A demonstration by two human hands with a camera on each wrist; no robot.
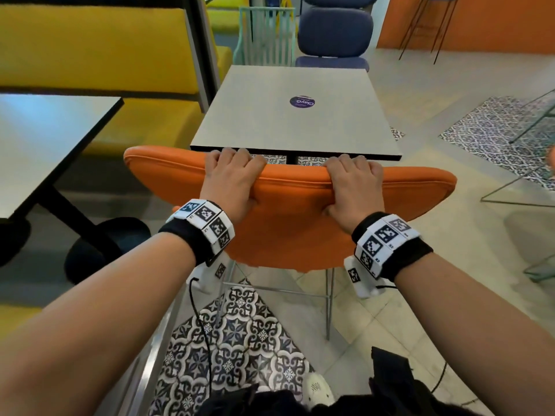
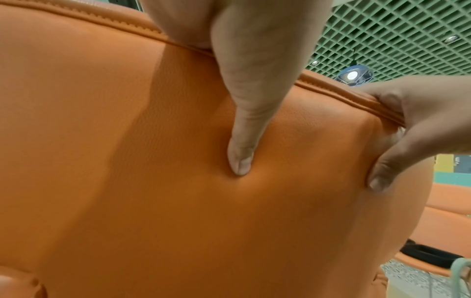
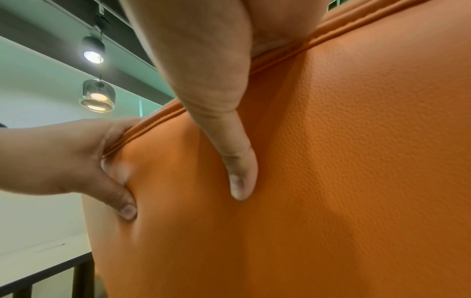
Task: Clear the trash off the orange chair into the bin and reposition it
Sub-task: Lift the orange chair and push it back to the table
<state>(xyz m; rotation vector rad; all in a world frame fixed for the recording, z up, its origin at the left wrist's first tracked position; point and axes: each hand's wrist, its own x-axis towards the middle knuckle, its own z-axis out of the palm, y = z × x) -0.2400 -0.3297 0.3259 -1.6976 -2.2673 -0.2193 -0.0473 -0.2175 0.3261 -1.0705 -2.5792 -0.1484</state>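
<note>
Two hands on the orange chair (image 1: 288, 223), so this looks like the repositioning part. Left hand (image 1: 231, 178) clamps the top edge of the backrest left of centre, right hand (image 1: 351, 187) grips it right of centre, thumbs pressed into the back. Chair sits mid-frame, right up against the grey surface (image 1: 288, 115). No trash or bin in view; seat's hidden, so can't confirm it's cleared.
</note>
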